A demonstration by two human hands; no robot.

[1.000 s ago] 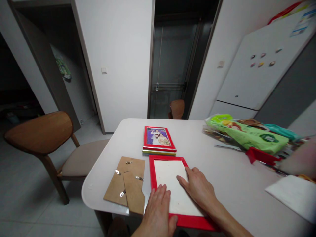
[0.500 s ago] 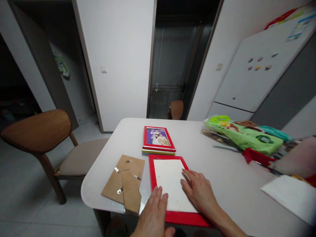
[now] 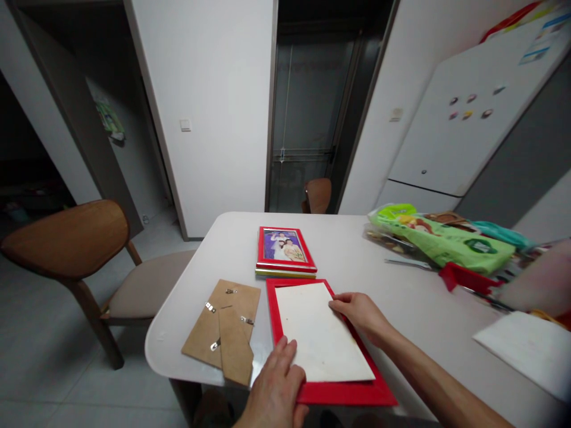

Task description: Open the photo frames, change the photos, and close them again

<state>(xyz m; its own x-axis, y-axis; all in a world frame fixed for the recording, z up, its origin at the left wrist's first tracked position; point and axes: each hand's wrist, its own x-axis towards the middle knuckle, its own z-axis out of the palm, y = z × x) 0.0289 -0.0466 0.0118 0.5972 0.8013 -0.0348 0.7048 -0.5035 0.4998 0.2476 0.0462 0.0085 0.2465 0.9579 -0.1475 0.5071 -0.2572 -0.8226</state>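
**White sheet [image 3: 323, 339] askew over red frame [image 3: 348, 393], both hands on the work**

Fridge [image 3: 428, 137], white, far right. Table [image 3: 357, 255], pale with rounded corners, fills the middle. Chair [image 3: 66, 238], wooden back and grey seat, stands beside the table on the left.

Green bag [image 3: 450, 241] lies at the table's right side, among other goods too jumbled to sort.

Red frame lies at the near edge of the table, lower centre. White sheet lies over its opening, turned a little; lower right corner overlaps the frame's bottom bar, and the red shows wide along the right.

Brown board [image 3: 200, 333] rests on the table just left of the frame, its stand leg [image 3: 236, 351] pointing toward the near edge.

Stack of frames [image 3: 285, 266] just beyond the red frame, a photo [image 3: 285, 245] in the top one.

Right hand [image 3: 361, 312]: thumb and fingers pinch the sheet's right edge. Left hand [image 3: 281, 380]: fingers laid over the lower left corner of sheet and frame; cannot tell whether it grips.

Metal clips [image 3: 210, 307] sit on the board. Magnets [image 3: 467, 115] dot the fridge door.
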